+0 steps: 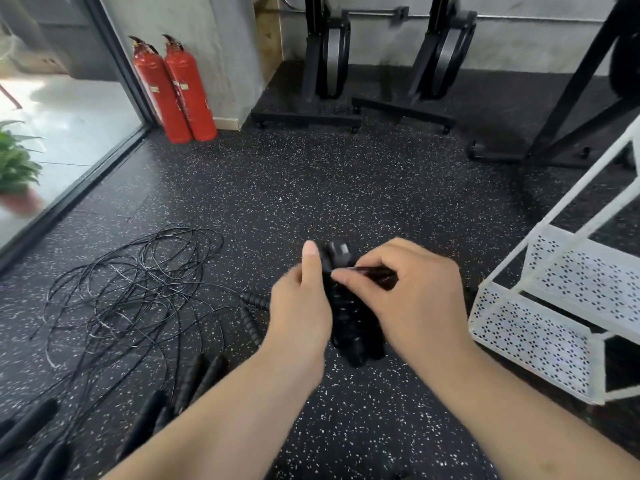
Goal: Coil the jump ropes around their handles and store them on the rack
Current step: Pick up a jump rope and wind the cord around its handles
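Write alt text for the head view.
The left hand grips black jump rope handles while the right hand pinches the rope beside them, above a speckled floor. Tangled ropes lie left; a white rack stands right.

**Handles at centre, ropes at nine, rack at three**

The paired handles (349, 317) sit mid-frame, the left hand (301, 306) at their nine o'clock, the right hand (408, 292) at three, a cord (367, 269) across their top. Around them on the floor (311, 188): the rope tangle (131, 292) at nine, spare handles (204, 375) at seven, the rack (533, 327) at three, fire extinguishers (176, 88) at eleven, exercise machines (329, 64) at twelve.
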Action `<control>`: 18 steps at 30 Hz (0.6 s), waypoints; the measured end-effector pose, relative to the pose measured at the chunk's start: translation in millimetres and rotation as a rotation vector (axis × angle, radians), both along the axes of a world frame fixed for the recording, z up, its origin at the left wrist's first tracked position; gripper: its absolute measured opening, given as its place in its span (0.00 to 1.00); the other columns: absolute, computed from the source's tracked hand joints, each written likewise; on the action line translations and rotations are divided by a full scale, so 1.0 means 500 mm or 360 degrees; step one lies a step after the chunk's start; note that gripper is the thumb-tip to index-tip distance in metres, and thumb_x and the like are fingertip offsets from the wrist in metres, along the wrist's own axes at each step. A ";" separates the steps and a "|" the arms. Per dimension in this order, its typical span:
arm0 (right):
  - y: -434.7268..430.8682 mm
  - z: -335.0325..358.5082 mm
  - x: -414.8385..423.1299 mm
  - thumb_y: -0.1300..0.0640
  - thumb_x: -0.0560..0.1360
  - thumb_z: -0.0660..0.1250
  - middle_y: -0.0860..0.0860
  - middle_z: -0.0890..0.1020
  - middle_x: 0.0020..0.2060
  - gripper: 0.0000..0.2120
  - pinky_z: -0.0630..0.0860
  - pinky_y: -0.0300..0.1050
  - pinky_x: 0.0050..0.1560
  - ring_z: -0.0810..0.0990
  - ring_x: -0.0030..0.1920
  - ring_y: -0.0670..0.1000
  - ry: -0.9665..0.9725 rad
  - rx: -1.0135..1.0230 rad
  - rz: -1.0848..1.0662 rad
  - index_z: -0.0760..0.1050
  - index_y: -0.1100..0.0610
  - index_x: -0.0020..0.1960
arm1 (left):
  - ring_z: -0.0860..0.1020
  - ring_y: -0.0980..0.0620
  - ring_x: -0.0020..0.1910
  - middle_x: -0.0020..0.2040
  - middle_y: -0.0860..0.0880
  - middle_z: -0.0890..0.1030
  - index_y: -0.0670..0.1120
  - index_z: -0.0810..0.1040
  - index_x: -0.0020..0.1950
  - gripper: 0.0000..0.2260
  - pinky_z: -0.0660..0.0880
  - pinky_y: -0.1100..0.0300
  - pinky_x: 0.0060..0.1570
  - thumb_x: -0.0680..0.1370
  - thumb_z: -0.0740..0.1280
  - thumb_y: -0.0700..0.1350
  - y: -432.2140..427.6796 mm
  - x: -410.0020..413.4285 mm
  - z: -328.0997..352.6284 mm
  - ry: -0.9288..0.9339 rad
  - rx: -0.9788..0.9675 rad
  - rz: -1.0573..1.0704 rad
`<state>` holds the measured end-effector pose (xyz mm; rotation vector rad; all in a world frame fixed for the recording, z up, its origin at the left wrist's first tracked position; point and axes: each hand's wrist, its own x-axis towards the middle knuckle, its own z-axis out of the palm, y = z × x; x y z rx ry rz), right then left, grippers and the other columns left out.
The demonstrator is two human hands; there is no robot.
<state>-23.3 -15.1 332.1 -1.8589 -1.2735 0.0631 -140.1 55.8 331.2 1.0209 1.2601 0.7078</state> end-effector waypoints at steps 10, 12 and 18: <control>0.009 0.017 0.017 0.41 0.70 0.81 0.40 0.81 0.43 0.11 0.79 0.45 0.46 0.82 0.44 0.44 0.0057 -0.0134 0.0386 0.87 0.45 0.46 | 0.85 0.50 0.47 0.42 0.53 0.88 0.52 0.87 0.49 0.22 0.80 0.52 0.50 0.85 0.60 0.66 0.003 -0.010 0.013 -0.0126 -0.0068 -0.0093; 0.004 0.024 0.022 0.41 0.71 0.81 0.40 0.81 0.43 0.11 0.76 0.39 0.45 0.82 0.44 0.44 -0.0002 -0.0113 0.0401 0.87 0.46 0.48 | 0.85 0.52 0.44 0.43 0.51 0.89 0.53 0.87 0.47 0.23 0.80 0.53 0.50 0.84 0.61 0.66 0.008 -0.014 0.014 -0.0127 -0.0016 -0.0118; -0.003 0.019 0.007 0.44 0.72 0.81 0.40 0.82 0.41 0.11 0.73 0.32 0.43 0.82 0.41 0.45 -0.0015 0.0071 0.0340 0.87 0.49 0.49 | 0.84 0.50 0.43 0.38 0.52 0.87 0.58 0.87 0.40 0.21 0.81 0.49 0.52 0.83 0.63 0.67 0.009 -0.019 0.037 -0.0197 -0.0065 -0.0145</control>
